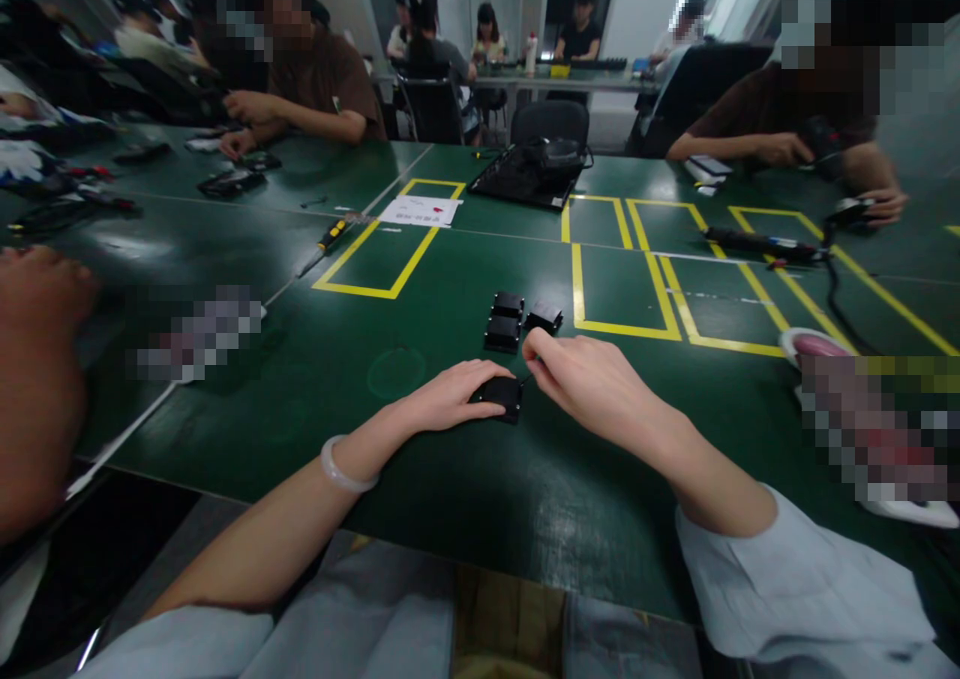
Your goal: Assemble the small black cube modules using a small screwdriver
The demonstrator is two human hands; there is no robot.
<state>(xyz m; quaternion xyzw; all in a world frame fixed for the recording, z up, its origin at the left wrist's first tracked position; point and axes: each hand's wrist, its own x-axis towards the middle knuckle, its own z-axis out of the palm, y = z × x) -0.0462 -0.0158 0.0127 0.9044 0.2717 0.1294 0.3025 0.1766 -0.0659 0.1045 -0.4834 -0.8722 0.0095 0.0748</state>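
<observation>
Left hand [450, 394] palm-down, thumb [484, 412] apart from fingers [486, 368]; right hand [589, 374] in a pinch

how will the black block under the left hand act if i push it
The black block is probably stiff: its edges look straight between the fingers of the left hand. Being low and flat, it seems unlikely to roll. It may slide easily, as the green table looks smooth and shiny.
</observation>
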